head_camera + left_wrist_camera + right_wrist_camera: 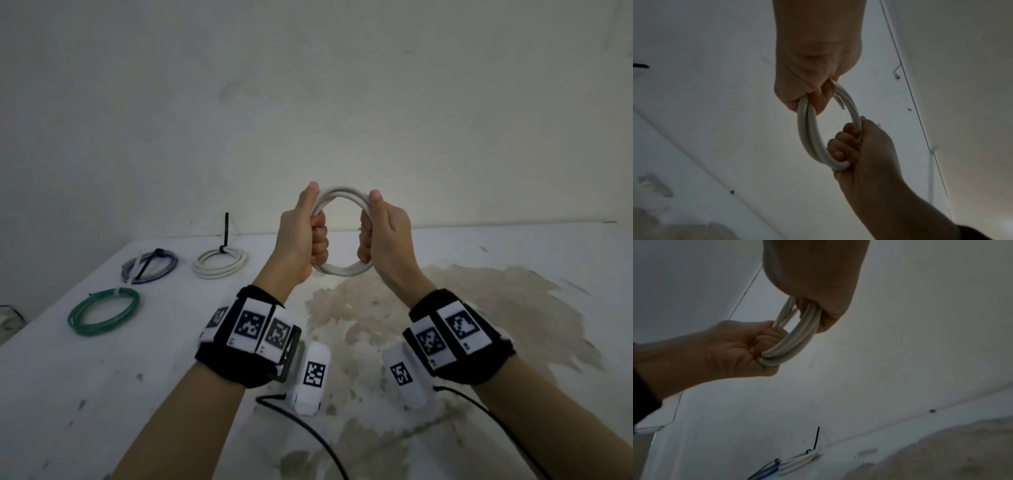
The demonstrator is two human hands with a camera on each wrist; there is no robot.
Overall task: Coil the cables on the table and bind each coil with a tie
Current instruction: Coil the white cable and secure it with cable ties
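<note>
Your left hand (297, 236) and right hand (383, 233) each grip one side of the white cable coil (337, 270), fingers curled, above the table (102, 377)

Three coils (156, 279) left on table (513, 342).

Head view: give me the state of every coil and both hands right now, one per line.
white coil in hand: held up off the table, no tie visible
left hand: grips the coil's left side
right hand: grips its right side
white coil on table: lying flat, bound, black tie tail upright
blue-grey coil: flat, black tie on it
green coil: flat, pale tie
</note>
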